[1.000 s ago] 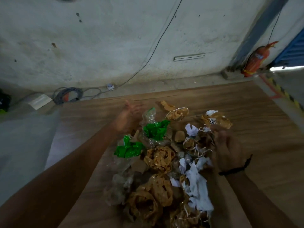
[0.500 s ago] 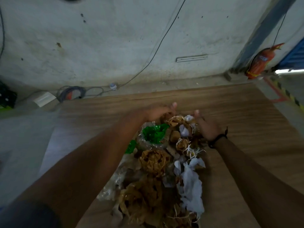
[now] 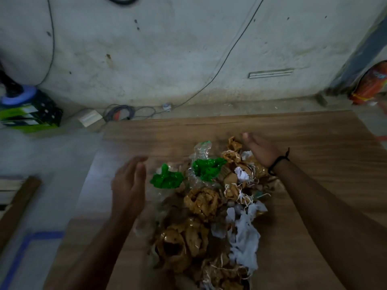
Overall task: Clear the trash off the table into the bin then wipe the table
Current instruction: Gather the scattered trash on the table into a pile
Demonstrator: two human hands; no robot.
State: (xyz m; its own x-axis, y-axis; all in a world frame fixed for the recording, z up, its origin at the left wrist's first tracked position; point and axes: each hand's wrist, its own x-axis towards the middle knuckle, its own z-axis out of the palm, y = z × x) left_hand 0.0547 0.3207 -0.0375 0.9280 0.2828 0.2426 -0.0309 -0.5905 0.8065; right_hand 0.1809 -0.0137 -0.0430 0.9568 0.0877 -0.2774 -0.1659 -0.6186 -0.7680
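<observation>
A heap of trash (image 3: 206, 203) lies on the wooden table (image 3: 314, 147): crumpled brown tape, white paper scraps (image 3: 244, 235), clear plastic and two green plastic pieces (image 3: 166, 178). My left hand (image 3: 128, 186) is at the left side of the heap, fingers straight, blurred, holding nothing. My right hand (image 3: 260, 149) lies flat against the heap's far right end, fingers extended, a black band on the wrist. No bin or cloth is in view.
The table's left edge drops to a grey floor with blue tape (image 3: 27, 245) and a wooden plank (image 3: 18, 204). Beyond the far edge are coiled cables (image 3: 123, 113), a green box (image 3: 29, 116) and a concrete wall. An orange extinguisher (image 3: 370, 84) stands at far right.
Both hands had met at the heap's far end; now they have drawn apart, the left hand pulled back to the heap's left side. The view tilted left.
</observation>
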